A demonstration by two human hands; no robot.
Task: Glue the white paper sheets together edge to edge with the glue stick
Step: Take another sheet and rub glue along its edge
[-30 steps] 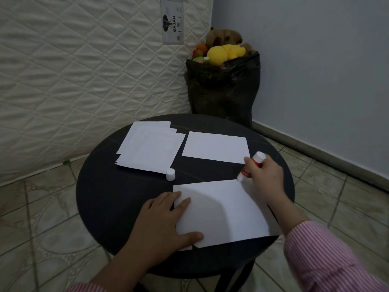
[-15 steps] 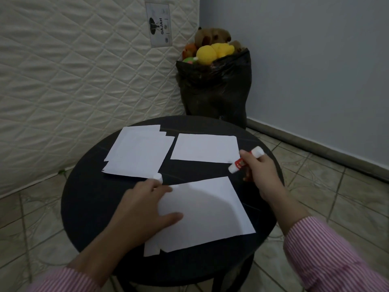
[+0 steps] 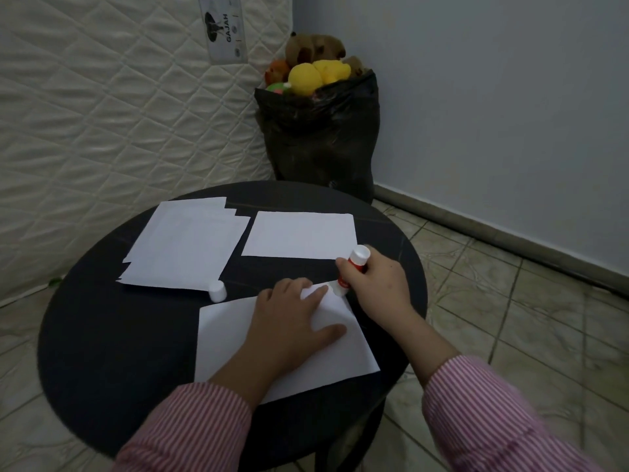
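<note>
- left hand [image 3: 292,321] flat, fingers spread, pressing on the near sheet [image 3: 238,338]; grips nothing.
- right hand [image 3: 377,284] closed round the glue stick [image 3: 350,270], tilted, lower tip at the near sheet's far right corner.
- near sheet lies on the round black table [image 3: 112,352], near-right part.
- far right: single sheet [image 3: 299,235]. far left: stack of sheets [image 3: 183,243], edges staggered.
- white cap [image 3: 218,291] just beside the stack's near edge.
- black bag [image 3: 323,137] of soft toys beyond the table.
</note>
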